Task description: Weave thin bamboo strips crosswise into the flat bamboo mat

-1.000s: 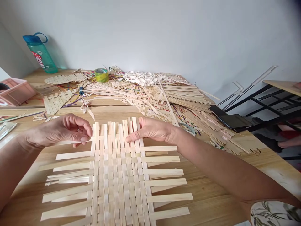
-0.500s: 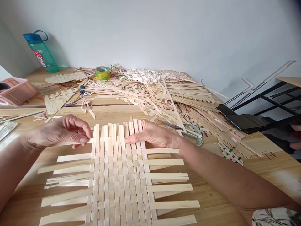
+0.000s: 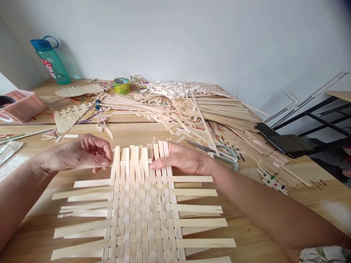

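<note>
A mat of pale flat strips (image 3: 142, 215) woven over and under lies in front of me, strip ends jutting out on both sides. At its upper left edge my left hand (image 3: 87, 155) pinches a crosswise strip (image 3: 79, 167) between thumb and fingers. Part of that strip runs to the right among the upright strip ends (image 3: 134, 157). On the upper right, my right hand (image 3: 181, 159) grips the mat's upright strips, thumb in front and fingers hidden behind.
Scissors (image 3: 226, 155) rest right of the mat. Behind are piled strips (image 3: 219, 111), white shavings (image 3: 172, 87), a tape roll (image 3: 121, 86) and small woven pieces (image 3: 70, 117). A bottle (image 3: 52, 62) and pink basket (image 3: 27, 107) stand left; a black phone (image 3: 287, 142) lies right.
The crosswise strip reaches farther right among the upright ends. My left hand has come slightly closer to the mat's edge. The right hand keeps its grip, and the whole view has shifted a little.
</note>
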### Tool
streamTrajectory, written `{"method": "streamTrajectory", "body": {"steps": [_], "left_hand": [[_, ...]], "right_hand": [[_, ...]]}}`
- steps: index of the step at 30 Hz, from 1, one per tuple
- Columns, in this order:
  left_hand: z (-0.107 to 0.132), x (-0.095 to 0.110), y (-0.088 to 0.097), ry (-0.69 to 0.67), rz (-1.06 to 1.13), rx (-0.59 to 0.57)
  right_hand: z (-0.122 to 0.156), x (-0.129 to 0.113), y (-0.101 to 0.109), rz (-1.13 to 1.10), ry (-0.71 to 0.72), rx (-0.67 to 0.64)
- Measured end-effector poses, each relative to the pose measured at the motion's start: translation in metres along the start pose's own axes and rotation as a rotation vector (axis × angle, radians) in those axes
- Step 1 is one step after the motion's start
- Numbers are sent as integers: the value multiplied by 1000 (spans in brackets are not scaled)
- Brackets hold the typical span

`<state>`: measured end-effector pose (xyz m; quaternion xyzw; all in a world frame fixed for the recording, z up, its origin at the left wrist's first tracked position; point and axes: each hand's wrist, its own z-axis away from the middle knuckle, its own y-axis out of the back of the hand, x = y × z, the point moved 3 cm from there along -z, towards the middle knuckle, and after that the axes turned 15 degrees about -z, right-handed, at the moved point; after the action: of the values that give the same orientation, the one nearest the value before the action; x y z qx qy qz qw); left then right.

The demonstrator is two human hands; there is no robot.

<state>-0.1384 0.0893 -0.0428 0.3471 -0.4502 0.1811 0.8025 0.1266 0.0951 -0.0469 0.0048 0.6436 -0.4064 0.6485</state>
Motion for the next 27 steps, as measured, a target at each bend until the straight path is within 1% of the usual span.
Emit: {"method": "streamTrajectory", "body": {"steps": [3,5,7,11,15,20,25,27], "left_hand": [[0,4,-3,1,4,22],[0,8,-6,-14,18,23],[0,12,-8,-17,41,28],[1,15,-11,-4,68,51],[2,14,-12,2,61,24],[5,19,-12,-7,23,25],[4,16,-7,22,-75,52],[3,14,-6,27,-106,54]], "right_hand": [[2,-4,0,113,9,-22],[3,-5,2,208,23,-4],[2,-3,4,243,22,13],[-1,2,4,212,17,-8],[-2,2,1,217,2,-35],[3,-1,2,245,-61,25],[5,1,5,150,-105,78],[5,2,5,119,-100,85]]}}
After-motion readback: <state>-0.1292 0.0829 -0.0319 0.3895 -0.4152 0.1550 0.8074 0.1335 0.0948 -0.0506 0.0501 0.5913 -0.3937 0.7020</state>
